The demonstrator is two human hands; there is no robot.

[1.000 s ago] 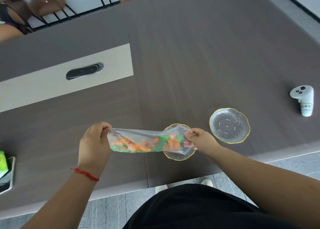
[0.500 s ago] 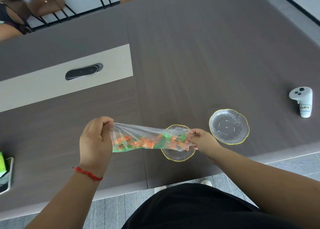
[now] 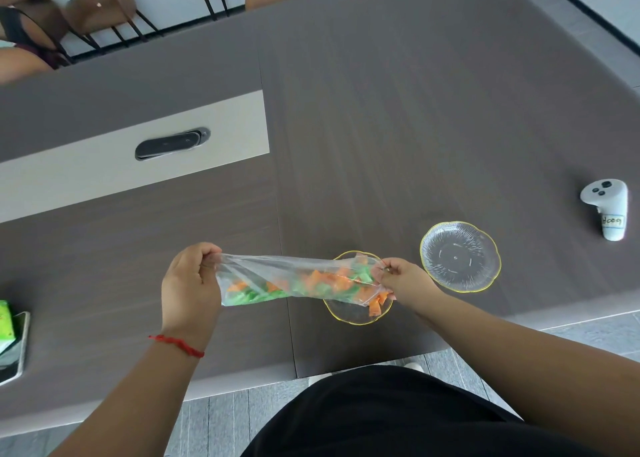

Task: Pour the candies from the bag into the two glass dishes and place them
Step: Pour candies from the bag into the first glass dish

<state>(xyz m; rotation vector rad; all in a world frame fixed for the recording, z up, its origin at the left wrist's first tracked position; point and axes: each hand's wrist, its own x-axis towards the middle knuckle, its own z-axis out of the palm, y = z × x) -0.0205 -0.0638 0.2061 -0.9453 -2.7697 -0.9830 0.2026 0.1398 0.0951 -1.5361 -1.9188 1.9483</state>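
Both our left hand [image 3: 191, 283] and right hand [image 3: 403, 278] pinch the candy bag [image 3: 294, 278] taut between them above the near-edge dish [image 3: 356, 313], beside a controller [image 3: 607, 207] whose handwritten label we cannot read.

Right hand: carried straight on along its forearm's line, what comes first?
The right hand points left toward the clear plastic candy bag it already pinches; beyond that, likely the left hand, though depth is unclear.

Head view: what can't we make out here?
- Near dish: most of it is hidden behind the bag and right hand, so any candies inside can't be counted.
- Bag's mouth: pinched under the right hand; open or sealed, unclear.
- Phone: cut off by the left edge.
- Label on the controller: too small to read reliably.
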